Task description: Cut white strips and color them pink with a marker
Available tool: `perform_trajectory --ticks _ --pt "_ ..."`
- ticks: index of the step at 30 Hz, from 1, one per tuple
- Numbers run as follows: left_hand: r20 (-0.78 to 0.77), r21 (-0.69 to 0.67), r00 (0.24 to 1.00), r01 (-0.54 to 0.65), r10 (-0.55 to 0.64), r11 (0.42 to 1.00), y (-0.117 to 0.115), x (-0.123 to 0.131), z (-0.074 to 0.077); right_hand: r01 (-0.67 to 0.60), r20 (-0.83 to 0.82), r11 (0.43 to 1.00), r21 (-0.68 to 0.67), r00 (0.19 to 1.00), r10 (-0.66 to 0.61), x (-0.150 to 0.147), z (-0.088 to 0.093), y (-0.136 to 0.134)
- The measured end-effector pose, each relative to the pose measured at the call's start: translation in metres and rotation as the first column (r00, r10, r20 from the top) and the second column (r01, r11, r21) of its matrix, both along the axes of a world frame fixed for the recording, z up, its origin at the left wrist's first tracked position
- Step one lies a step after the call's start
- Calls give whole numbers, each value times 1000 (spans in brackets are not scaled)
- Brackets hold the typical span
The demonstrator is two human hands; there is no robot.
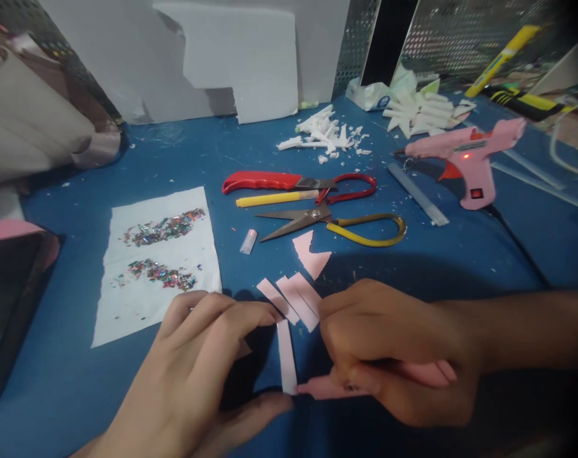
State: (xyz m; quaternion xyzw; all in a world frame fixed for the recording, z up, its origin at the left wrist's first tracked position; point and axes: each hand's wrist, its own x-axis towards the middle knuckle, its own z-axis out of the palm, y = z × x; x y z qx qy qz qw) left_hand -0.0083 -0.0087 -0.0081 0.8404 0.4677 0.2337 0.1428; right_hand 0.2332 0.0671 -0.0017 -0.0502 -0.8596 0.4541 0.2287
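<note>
Between the thumb and forefinger of my left hand (198, 369) a narrow pale pink paper strip (286, 359) is pinched by its two ends. My right hand (393, 350) is closed around a pink marker (329, 387), its tip touching the strip's lower right corner. Just beyond the fingers lie several more pink paper strips (293, 296) and a notched pink paper scrap (312, 254). A small translucent cap (248, 242) rests to the left of the scrap.
Scissors (365, 229), a red-handled cutter (262, 182) and a yellow pen (274, 199) lie ahead. A pink glue gun (474, 159) stands right, its cord trailing forward. Left are white paper with glitter flakes (159, 229) and a dark phone (12, 292). White scraps (324, 130) lie behind.
</note>
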Motion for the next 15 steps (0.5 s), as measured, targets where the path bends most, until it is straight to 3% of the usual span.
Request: perform_trajectory --ticks 4,15 --pt "1 -6 1000 -2 2 1000 1 0 1 55 46 998 -3 997 -54 -1 1 1" --pt "-106 71 994 12 -4 997 -2 -1 2 4 34 998 -65 999 -2 -2 -2 1"
